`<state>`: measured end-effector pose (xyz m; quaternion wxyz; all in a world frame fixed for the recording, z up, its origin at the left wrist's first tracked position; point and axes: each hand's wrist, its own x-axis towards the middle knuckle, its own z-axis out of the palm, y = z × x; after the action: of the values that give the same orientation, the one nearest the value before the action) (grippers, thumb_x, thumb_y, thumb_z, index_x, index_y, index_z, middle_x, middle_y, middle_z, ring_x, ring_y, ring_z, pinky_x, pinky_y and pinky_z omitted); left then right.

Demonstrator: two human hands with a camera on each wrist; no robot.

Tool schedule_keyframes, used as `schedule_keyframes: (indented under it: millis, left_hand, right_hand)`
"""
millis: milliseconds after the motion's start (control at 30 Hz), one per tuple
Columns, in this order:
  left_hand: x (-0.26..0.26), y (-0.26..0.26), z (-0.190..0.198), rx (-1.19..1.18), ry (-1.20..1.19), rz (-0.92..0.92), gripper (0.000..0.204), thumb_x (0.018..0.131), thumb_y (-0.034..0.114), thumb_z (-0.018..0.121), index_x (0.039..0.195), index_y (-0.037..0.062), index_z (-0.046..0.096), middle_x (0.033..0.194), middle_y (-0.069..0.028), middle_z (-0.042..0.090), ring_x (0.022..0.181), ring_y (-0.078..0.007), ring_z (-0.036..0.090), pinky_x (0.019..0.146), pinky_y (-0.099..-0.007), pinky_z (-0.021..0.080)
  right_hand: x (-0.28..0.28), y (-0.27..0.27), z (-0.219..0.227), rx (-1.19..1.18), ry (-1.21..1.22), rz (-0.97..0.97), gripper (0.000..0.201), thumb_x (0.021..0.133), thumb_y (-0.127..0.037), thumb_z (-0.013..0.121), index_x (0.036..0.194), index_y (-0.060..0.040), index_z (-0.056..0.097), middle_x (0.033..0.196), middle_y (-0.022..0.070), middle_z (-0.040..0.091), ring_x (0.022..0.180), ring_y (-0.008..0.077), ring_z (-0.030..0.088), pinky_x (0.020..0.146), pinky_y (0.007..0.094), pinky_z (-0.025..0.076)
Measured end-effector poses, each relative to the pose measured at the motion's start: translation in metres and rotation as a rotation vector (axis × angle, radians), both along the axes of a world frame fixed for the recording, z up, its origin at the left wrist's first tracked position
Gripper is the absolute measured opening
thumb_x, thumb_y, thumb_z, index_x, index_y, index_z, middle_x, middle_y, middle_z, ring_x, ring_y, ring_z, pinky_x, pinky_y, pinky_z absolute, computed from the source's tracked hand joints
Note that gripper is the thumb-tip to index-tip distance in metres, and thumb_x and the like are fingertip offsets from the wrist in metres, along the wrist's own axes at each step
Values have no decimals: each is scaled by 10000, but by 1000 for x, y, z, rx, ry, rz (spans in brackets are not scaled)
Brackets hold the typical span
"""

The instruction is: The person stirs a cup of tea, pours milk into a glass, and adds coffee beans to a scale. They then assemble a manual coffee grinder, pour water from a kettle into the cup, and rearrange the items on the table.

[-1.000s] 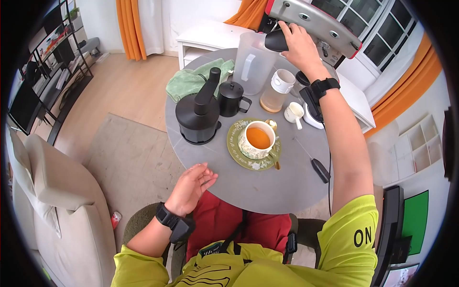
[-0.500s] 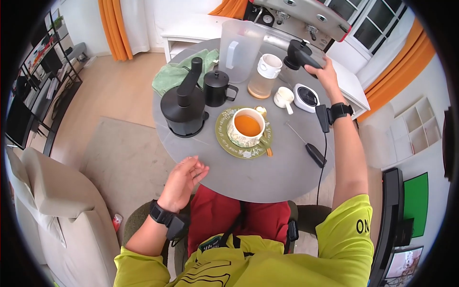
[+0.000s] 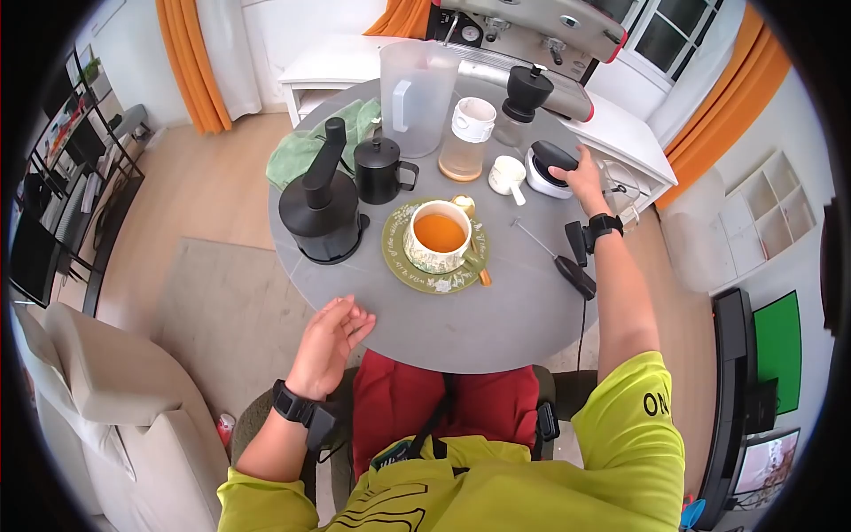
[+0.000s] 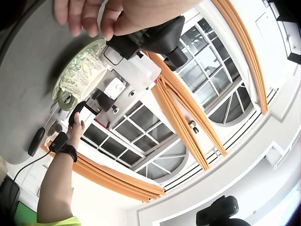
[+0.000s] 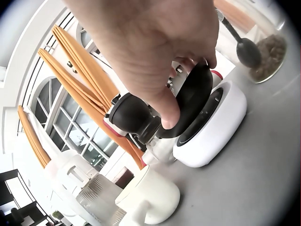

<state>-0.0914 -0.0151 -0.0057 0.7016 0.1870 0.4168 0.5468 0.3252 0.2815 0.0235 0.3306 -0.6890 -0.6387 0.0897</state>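
My right hand (image 3: 585,182) holds a shallow black oval dish (image 3: 553,158) by its edge. In the right wrist view, the thumb lies on the dish (image 5: 196,94) close over the black top of a white scale (image 5: 218,132). A small white cup with a side handle (image 3: 507,173) stands left of the scale. My left hand (image 3: 328,341) is at the table's front left edge, fingers loosely curled with nothing in them. Beyond it, a patterned cup (image 3: 427,257) of orange-brown liquid sits on a green saucer (image 3: 399,268) with a gold-coloured spoon.
A handheld frother (image 3: 574,277) lies at the right. A black-topped grinder (image 3: 529,89), white-topped glass (image 3: 461,160), clear pitcher (image 3: 412,89), black pot (image 3: 377,173), black canister with a handle (image 3: 315,222) and green cloth (image 3: 282,160) stand behind. A jar of dark beans (image 5: 270,54) is beside the scale.
My right hand has brought the black dish from the back of the table, past the grinder, nearer and down over the scale. The left hand has stayed at the table edge.
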Motion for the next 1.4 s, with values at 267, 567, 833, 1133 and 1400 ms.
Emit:
schedule_keyframes:
  millis: [267, 567, 833, 1133, 1400]
  left_hand:
    - [-1, 0, -4, -11, -1, 4, 167, 967, 215, 513, 871, 79, 522, 841, -26, 564, 901, -186, 600, 909, -339, 473]
    - [-1, 1, -7, 7, 40, -23, 175, 971, 218, 502, 879, 71, 523, 854, -33, 567, 908, -191, 600, 925, -343, 469]
    - [-1, 3, -10, 4, 38, -18, 165, 965, 194, 510, 840, 87, 528, 834, -17, 568, 864, -155, 594, 913, -325, 471]
    - [4, 1, -5, 28, 97, -49, 212, 983, 212, 479, 817, 82, 491, 832, -29, 557, 883, -167, 586, 923, -335, 474]
    - [6, 1, -5, 24, 133, -31, 206, 981, 216, 488, 814, 95, 492, 822, -25, 558, 866, -164, 587, 928, -336, 475]
  right_hand:
    - [2, 4, -9, -67, -67, -29, 938, 654, -321, 830, 1390, 9, 351, 1342, 271, 462, 1240, 377, 466, 1037, 409, 387]
    - [-101, -122, 107, 334, 646, 516, 197, 916, -118, 588, 1062, 8, 631, 993, 91, 655, 932, 154, 614, 864, 283, 478]
    - [-128, -291, 189, 322, 276, 1177, 335, 793, -244, 681, 498, -167, 544, 722, 12, 535, 533, 156, 468, 481, 262, 356]
    - [-166, -324, 175, 202, 221, 592, 240, 779, -199, 675, 573, -134, 570, 693, 26, 569, 518, 172, 499, 491, 262, 379]
    - [-170, -320, 163, 321, 195, 553, 180, 773, -186, 666, 630, -112, 587, 708, 29, 582, 539, 172, 509, 514, 262, 392]
